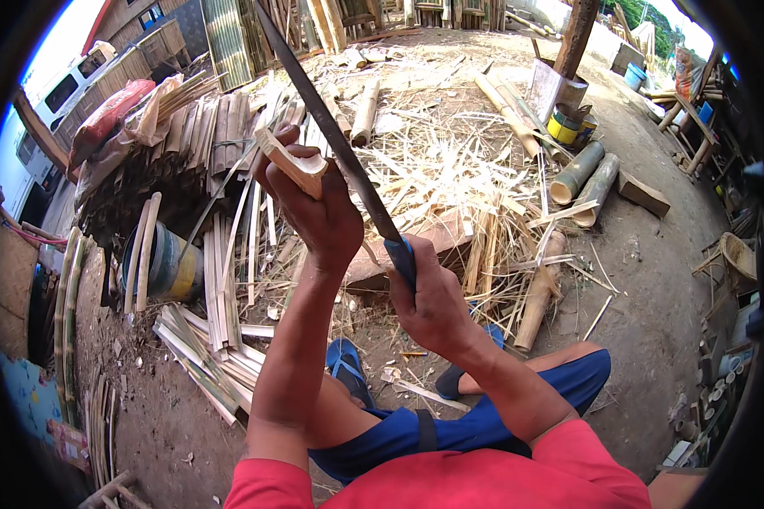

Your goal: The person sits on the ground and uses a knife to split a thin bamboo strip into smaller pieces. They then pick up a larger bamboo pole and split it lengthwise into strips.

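- Bamboo is what your left hand (323, 222) holds: a pale split piece (312, 176), raised well above the ground, with your fingers curled around it
- Your right hand (433, 301) has its fingers wrapped around the blue handle (401, 261) of a long dark knife (335, 127), whose blade slants up and to the left, just right of that piece; you cannot tell whether the two touch
- To your left, near the bamboo pile (221, 136), sits a dark bucket with a yellow patch (182, 267); two bamboo strips (144, 250) stand upright at its side, and its contents cannot be made out
- Ahead to your right, a grey metal container (547, 89) surrounds the foot of a brown post (575, 38)
- Just before it is a yellow-and-dark can (562, 127), its contents too small to tell
- Farther off on your right is a light blue bucket (635, 78)
- Pale shavings (433, 174) lie heaped on the ground (654, 297) before you
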Available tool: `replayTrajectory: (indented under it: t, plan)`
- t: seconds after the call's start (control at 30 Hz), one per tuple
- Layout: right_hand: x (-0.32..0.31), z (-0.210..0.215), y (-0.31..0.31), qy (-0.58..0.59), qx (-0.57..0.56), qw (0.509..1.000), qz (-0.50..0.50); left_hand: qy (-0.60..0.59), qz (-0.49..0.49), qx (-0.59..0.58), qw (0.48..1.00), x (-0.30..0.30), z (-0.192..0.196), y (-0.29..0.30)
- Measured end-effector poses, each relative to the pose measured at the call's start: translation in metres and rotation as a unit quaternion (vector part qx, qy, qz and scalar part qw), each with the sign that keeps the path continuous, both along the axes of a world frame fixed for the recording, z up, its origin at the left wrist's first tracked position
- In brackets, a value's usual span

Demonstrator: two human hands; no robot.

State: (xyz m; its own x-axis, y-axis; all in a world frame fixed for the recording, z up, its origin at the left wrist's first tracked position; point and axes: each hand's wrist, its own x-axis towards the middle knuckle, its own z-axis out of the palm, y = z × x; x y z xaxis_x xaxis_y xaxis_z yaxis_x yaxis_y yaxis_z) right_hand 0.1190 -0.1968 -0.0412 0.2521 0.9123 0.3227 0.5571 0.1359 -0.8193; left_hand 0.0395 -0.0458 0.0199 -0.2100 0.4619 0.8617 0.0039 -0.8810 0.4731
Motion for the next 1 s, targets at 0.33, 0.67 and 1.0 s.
replayTrajectory:
  t: [0.33,0.67,1.0]
  plan:
    - [0.003,-0.011,0.006,0.018,-0.004,1.0,0.015,0.042,0.047,0.049,0.997,-0.005,0.0,-0.001]
    - [0.004,-0.05,0.018,-0.074,-0.066,0.995,-0.007,0.027,0.022,0.038,0.999,-0.005,-0.001,0.007]
    - [0.014,-0.067,0.05,-0.06,-0.18,0.981,0.044,-0.025,-0.039,-0.004,0.999,-0.019,0.006,0.022]
